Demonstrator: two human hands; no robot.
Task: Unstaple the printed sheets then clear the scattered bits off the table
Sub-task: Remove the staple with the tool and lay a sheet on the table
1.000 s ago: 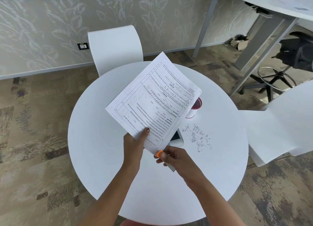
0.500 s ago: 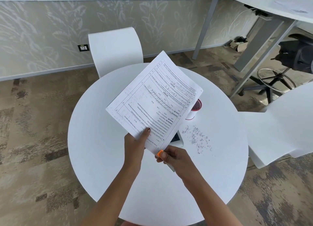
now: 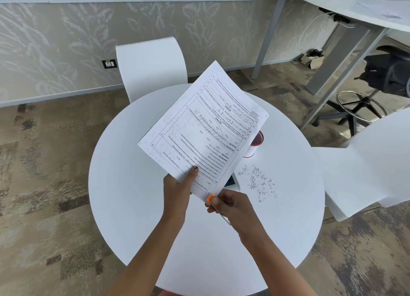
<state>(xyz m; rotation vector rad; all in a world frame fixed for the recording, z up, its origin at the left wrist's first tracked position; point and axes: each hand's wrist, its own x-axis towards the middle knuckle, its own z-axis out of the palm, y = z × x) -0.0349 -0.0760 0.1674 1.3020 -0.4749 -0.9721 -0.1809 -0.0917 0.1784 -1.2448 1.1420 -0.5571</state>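
I hold a stack of printed sheets (image 3: pixel 204 127) up over the round white table (image 3: pixel 133 184). My left hand (image 3: pixel 177 189) pinches the sheets' near edge, thumb on top. My right hand (image 3: pixel 230 207) grips an orange-tipped staple remover (image 3: pixel 210 198) pressed to the sheets' nearest corner; a metal part of the tool sticks out below the hand. A scatter of small silvery bits (image 3: pixel 258 182) lies on the table to the right of the hands.
A white cup with a red rim (image 3: pixel 255 144) stands behind the sheets, partly hidden. A white device with a dark screen (image 3: pixel 233 182) lies under the paper's edge. White chairs stand at the far side (image 3: pixel 150 62) and at the right (image 3: pixel 366 162).
The sheets and both hands stay almost still; the right hand with the orange tool keeps working at the same corner.
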